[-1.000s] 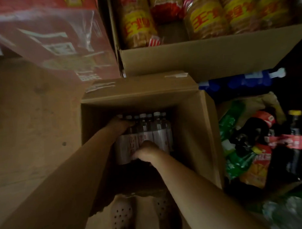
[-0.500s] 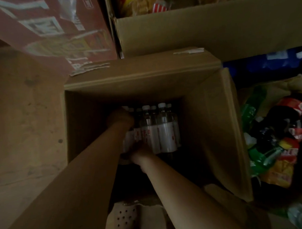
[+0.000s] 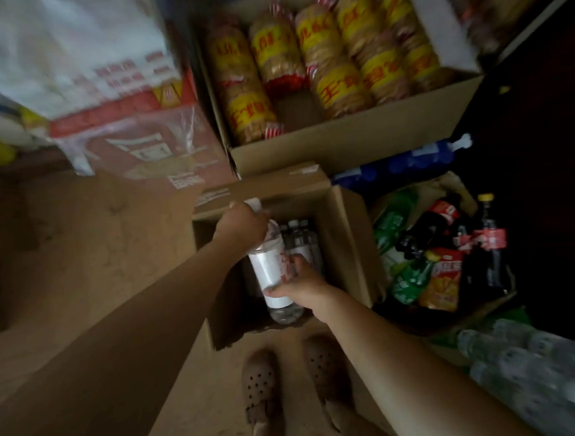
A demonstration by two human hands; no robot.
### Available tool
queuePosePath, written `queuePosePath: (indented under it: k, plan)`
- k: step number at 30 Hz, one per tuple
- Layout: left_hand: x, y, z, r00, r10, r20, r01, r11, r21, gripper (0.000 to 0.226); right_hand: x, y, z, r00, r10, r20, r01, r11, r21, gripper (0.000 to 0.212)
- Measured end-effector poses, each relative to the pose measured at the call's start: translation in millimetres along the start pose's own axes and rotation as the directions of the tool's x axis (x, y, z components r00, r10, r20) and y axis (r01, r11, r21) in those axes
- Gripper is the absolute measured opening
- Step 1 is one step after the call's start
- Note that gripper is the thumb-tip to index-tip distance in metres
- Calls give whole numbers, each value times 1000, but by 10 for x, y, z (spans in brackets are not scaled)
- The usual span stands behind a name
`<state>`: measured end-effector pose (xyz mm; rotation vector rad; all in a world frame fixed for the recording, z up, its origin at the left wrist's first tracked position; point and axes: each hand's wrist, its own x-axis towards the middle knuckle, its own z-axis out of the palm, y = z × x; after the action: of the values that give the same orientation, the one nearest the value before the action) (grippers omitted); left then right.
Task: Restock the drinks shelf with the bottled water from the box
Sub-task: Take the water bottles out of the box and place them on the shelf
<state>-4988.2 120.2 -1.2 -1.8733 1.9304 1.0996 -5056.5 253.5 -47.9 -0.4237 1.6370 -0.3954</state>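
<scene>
Glossy clear plastic bottle (image 3: 275, 277) over matt brown cardboard box (image 3: 349, 248).

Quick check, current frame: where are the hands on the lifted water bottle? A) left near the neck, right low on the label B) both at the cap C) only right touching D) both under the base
A: the left hand grips the water bottle near its neck while the right hand holds the lower label, above the open box.

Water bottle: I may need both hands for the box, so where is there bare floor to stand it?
Bare floor left of the open box, below the red carton. Right side is crowded: soda bottles, wrapped water pack. Shoes fill the near side.
</scene>
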Motion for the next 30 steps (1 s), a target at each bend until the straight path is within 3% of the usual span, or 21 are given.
queuePosePath:
  k: [5,9,12,14,21,25,30]
  plan:
    - [-649,916,-846,986,157,-65,-159,987,-32,54,-920,-660,-508,981,-155,-116,172,972,157,65]
    - [-1159,1637,-1561,946,274,-171,-283,959,-28,50,-1586,-1243,-881,918,-268,-291,297,953,61,81]
    - [-1486,2074,-2000,903,382,-199,-390,921,-6,46,-2156,-1544,-1144,868,-318,-380,381,919,100,70]
    - [-1789,2401,-2273,873,452,-184,-476,872,-113,46,-2566,-1720,-1343,817,-355,-454,430,900,69,74]
    - [-2930,3501,-2839,702,689,-182,-710,697,-99,45,-3892,-2029,-2049,646,-361,-673,539,840,67,65]
    - [-3572,3981,-2887,546,821,-167,-838,531,-126,36,-4479,-1947,-2380,508,-319,-800,580,813,45,69]
    - [-4496,4471,-2779,403,907,-125,-913,388,-128,54,-5319,-1597,-2743,353,-225,-908,598,801,34,66]
